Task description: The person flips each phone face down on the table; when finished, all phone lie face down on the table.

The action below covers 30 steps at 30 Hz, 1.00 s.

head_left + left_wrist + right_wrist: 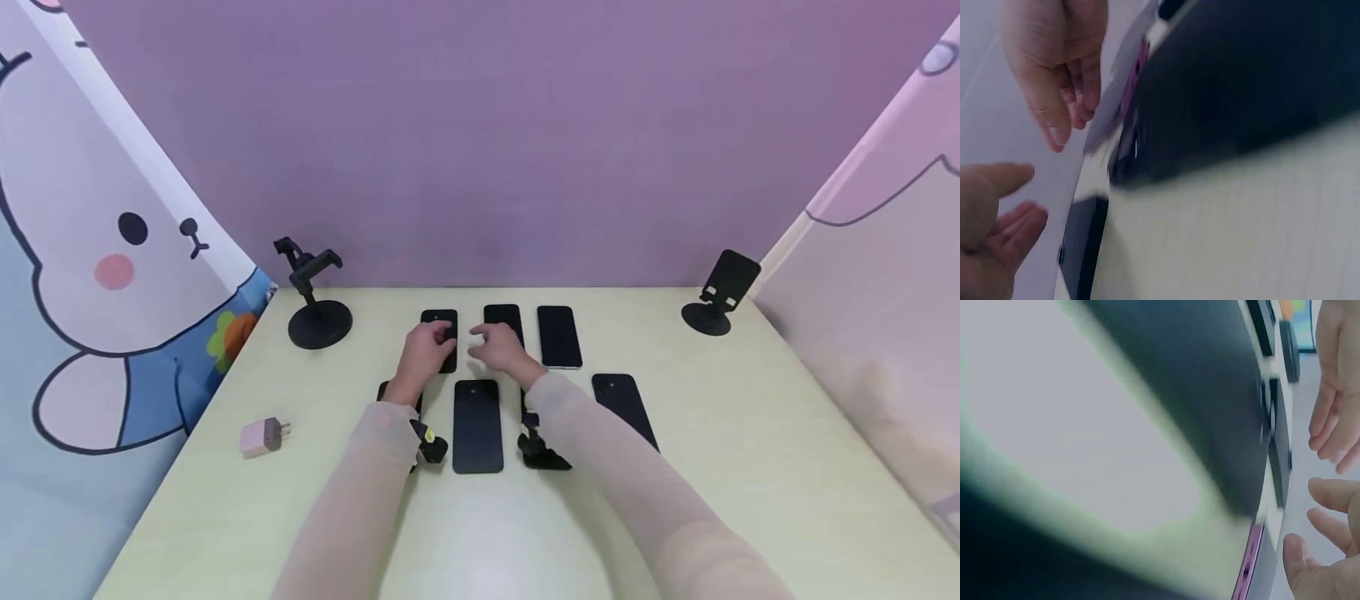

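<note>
Above the back left black phone (pixel 452 362), my left hand (pixel 424 348) hovers with relaxed fingers and nothing in its grasp. My right hand (pixel 501 347) is beside it, in front of the back middle phone (pixel 502 313), with thumb and fingers apart and holding nothing. In the left wrist view, the left hand (pixel 991 231) and right hand (pixel 1054 62) face each other without touching. A dark phone (pixel 477 427) lies flat between my forearms. Another phone (pixel 383 389) is mostly hidden beneath the left wrist.
More phones lie at back right (pixel 559 337) and front right (pixel 621 404). A black phone stand (pixel 320 323) is at the left rear, a smaller stand (pixel 731 279) at the right rear. A pale pink charger plug (pixel 262 437) lies at left. A purple wall (pixel 480 150) closes the back.
</note>
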Each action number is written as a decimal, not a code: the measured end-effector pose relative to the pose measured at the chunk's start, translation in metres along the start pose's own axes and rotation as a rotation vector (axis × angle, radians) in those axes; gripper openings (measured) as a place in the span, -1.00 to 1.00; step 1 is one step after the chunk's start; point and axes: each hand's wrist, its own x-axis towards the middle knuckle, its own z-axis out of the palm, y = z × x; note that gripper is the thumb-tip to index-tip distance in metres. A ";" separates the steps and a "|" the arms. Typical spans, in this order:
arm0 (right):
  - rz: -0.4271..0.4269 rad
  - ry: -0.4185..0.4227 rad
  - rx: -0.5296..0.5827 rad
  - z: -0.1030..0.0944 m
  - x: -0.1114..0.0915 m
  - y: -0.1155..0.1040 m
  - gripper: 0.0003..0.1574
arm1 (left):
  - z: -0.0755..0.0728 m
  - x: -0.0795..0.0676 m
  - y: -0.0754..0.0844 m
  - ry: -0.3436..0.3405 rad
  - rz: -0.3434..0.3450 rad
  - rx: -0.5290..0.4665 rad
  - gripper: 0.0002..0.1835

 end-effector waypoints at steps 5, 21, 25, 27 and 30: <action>0.023 0.048 -0.035 -0.017 -0.003 0.021 -0.44 | 0.020 0.004 0.013 -0.086 -0.016 -0.059 -0.49; 0.152 0.025 -0.041 -0.026 -0.009 0.045 -0.35 | 0.055 0.012 0.019 -0.156 -0.034 -0.016 -0.51; 0.159 0.031 -0.043 -0.026 -0.007 0.046 -0.37 | 0.057 0.013 0.017 -0.145 -0.033 -0.016 -0.57; 0.163 0.033 -0.050 -0.026 -0.007 0.047 -0.38 | 0.058 0.013 0.018 -0.139 -0.039 -0.017 -0.59; 0.166 0.045 -0.075 -0.028 -0.008 0.047 -0.40 | 0.060 0.013 0.019 -0.142 -0.051 -0.031 -0.60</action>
